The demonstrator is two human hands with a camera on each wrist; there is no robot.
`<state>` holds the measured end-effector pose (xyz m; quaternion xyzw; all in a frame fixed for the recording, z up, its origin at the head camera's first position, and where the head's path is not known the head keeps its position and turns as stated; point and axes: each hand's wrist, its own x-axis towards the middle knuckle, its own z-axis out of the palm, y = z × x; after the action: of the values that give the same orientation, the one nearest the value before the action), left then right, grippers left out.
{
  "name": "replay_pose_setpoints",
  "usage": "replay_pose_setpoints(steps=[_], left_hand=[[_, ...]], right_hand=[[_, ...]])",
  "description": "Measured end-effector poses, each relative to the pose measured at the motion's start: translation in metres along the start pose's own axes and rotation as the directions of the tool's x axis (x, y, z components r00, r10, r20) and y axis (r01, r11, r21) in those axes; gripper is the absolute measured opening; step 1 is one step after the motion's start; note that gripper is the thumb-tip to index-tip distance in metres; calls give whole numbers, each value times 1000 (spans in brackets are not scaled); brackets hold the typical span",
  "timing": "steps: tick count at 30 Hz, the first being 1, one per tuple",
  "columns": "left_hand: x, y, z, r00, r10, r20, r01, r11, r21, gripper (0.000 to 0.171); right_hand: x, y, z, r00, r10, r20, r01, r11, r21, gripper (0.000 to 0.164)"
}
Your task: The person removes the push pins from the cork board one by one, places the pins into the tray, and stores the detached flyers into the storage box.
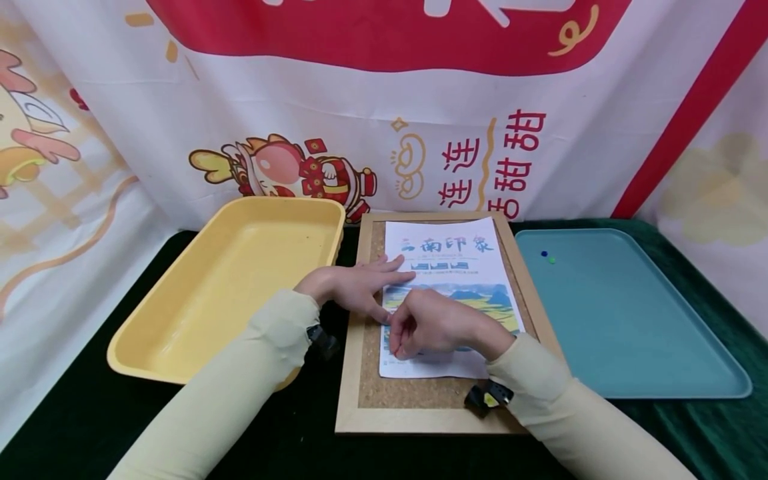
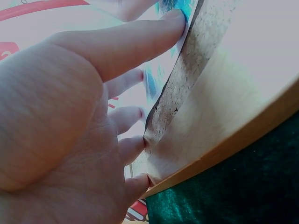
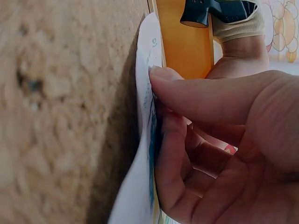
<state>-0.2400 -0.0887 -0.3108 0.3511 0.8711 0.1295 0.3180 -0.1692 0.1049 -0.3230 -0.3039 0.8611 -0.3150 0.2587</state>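
Observation:
A printed sheet of paper [image 1: 444,363] with a landscape picture lies on a wood-framed cork board [image 1: 420,393]. My left hand [image 1: 363,287] spreads its fingers over the sheet's left side. In the left wrist view the thumb [image 2: 154,42] lies near the paper's edge. My right hand [image 1: 435,323] is over the sheet's lower left part, its fingers curled. Seen from the right wrist, the thumb tip [image 3: 163,74] presses on the paper, and the curled index finger rests close beneath it. Whatever may be under the thumb is hidden. Part of the sheet's edge stands slightly off the cork.
To the left is a deep yellow tray [image 1: 270,260]; a shallow blue tray [image 1: 636,320] stands at the right. A tiny dark blue dot-like thing [image 1: 544,254] and a green one [image 1: 552,261] lie in the blue tray. Dark green cloth [image 1: 288,440] covers the table before a printed curtain.

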Motion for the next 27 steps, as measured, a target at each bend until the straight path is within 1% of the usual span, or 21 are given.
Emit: replay_pose_setpoints(steps=[6,9,15,19,23,27], left_hand=[[1,0,0,1000,9,-4,-9,1000,15,87],[0,-1,1,1000,14,-7,-14,1000,27,87],[-1,-1,1,1000,20,-11,-20,999,27,87],[0,-1,1,1000,9,-6,-9,1000,14,88],[0,0,0,1000,-5,1,5,1000,1,88],[-1,0,0,1000,-14,5,14,1000,2,87]], right_hand=[[-2,-1,0,1000,14,9,-14,1000,7,19],[-2,0,-1,1000,-4,15,4,1000,12,19],[-4,4,-9,999,-44,19,42,995,89,14],[-7,6,-17,999,-34,-25,37,992,122,9],[-11,8,-28,997,18,-81,-6,990,140,7],[-18,14,-40,989,73,-129,-54,988,147,6]])
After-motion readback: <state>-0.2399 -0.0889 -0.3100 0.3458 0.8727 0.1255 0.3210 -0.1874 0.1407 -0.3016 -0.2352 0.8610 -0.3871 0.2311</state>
